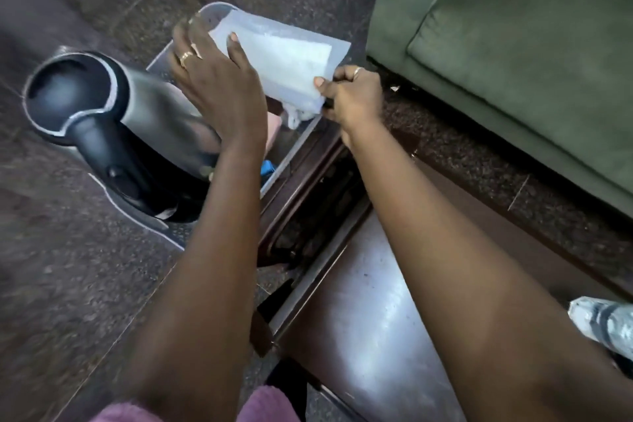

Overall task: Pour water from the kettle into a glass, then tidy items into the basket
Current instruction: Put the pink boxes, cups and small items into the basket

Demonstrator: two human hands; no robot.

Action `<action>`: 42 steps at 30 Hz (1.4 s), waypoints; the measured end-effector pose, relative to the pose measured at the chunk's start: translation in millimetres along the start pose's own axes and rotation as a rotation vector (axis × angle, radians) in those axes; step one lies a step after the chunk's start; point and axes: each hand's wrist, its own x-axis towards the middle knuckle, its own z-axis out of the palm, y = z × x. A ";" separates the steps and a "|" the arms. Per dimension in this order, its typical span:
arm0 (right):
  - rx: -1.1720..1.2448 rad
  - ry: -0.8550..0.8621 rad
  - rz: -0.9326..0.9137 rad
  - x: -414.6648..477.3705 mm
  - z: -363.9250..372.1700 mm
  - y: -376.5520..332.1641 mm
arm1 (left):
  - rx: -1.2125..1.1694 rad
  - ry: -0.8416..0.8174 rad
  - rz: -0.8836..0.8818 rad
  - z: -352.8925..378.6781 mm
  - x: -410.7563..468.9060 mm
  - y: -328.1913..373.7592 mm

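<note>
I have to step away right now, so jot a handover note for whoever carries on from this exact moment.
Left hand and right hand both grip a white packet over the basket.
Kettle stands just left of the basket.
The basket already holds some items.
No glass in view, so pouring can't be confirmed.
Left: lower the packet in, then gather remaining items.

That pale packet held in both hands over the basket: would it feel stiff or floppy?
Probably floppy: the packet sags at its lower corner between the left hand and right hand. Likely light, since fingertips alone pinch it. Its glossy, plastic-looking surface may be slippery.
</note>
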 end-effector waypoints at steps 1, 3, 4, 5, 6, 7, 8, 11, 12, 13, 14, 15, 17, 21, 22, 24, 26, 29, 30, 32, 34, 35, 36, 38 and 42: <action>-0.011 -0.014 0.019 0.3 12.0 0.7 | -0.002 -0.033 0.001 3.4 -1.5 -5.0; 0.017 -0.029 0.077 0.9 30.6 4.6 | -0.003 -0.102 0.009 10.4 -6.5 -14.5; 0.030 -0.025 0.105 1.4 38.1 6.6 | -0.003 -0.131 0.010 14.1 -8.1 -19.1; 0.011 -0.018 0.116 4.0 43.8 9.1 | -0.004 -0.153 0.007 17.6 -9.7 -22.8; -0.050 -0.014 0.107 6.3 48.7 10.7 | -0.005 -0.168 0.003 20.6 -10.7 -26.3; -0.123 -0.022 0.094 8.1 52.7 11.0 | -0.003 -0.181 -0.002 23.2 -11.5 -29.4; -0.197 -0.037 0.085 9.2 54.8 10.5 | 0.004 -0.198 -0.006 25.2 -12.4 -31.9; -0.341 -0.033 0.032 10.0 62.3 4.5 | 0.037 -0.272 -0.021 30.3 -12.6 -37.1; -0.369 -0.007 0.018 8.5 65.3 2.3 | 0.049 -0.288 -0.028 31.3 -11.7 -37.6; -0.403 0.020 0.010 6.1 67.2 0.6 | 0.063 -0.295 -0.035 31.8 -10.3 -37.7; -0.447 0.049 -0.004 3.9 68.6 -0.2 | 0.076 -0.299 -0.043 32.1 -8.6 -37.3; -0.495 0.093 -0.034 1.9 68.7 0.4 | 0.086 -0.298 -0.049 31.8 -7.5 -36.1; -0.603 0.208 -0.127 -6.0 62.9 1.6 | 0.090 -0.278 -0.049 30.1 -8.5 -31.6; -0.687 0.296 -0.260 -24.6 41.6 5.7 | 0.055 -0.248 0.069 26.9 -30.6 -15.9; -0.697 0.294 -0.278 -28.9 33.4 9.5 | 0.043 -0.260 0.116 27.1 -41.0 -11.0; -0.739 0.321 -0.309 -37.6 12.3 22.6 | 0.011 -0.289 0.207 28.7 -65.8 -3.7; -0.797 0.357 -0.335 -49.8 -18.0 42.5 | -0.017 -0.324 0.273 29.7 -97.8 4.9; -0.882 0.352 -0.354 -72.4 -70.7 82.0 | 0.002 -0.408 0.357 31.2 -155.6 12.1; -0.884 0.326 -0.342 -81.9 -91.3 96.7 | 0.012 -0.448 0.398 31.4 -179.5 13.8; -0.888 0.246 -0.297 -107.1 -139.4 128.3 | 0.015 -0.556 0.444 28.9 -236.8 18.5; -0.929 0.164 -0.250 -134.9 -184.9 160.0 | 0.034 -0.677 0.457 25.7 -295.6 19.0; -0.949 0.140 -0.219 -149.7 -208.1 176.1 | 0.052 -0.735 0.474 23.5 -325.9 18.9; -0.966 0.129 -0.186 -165.3 -233.6 193.0 | 0.068 -0.789 0.497 20.6 -357.9 20.2; -0.988 0.112 -0.117 -194.5 -277.2 224.1 | 0.110 -0.880 0.542 16.1 -414.4 21.9; -1.011 0.126 0.038 -257.6 -359.4 276.4 | 0.221 -1.009 0.758 1.4 -518.2 34.6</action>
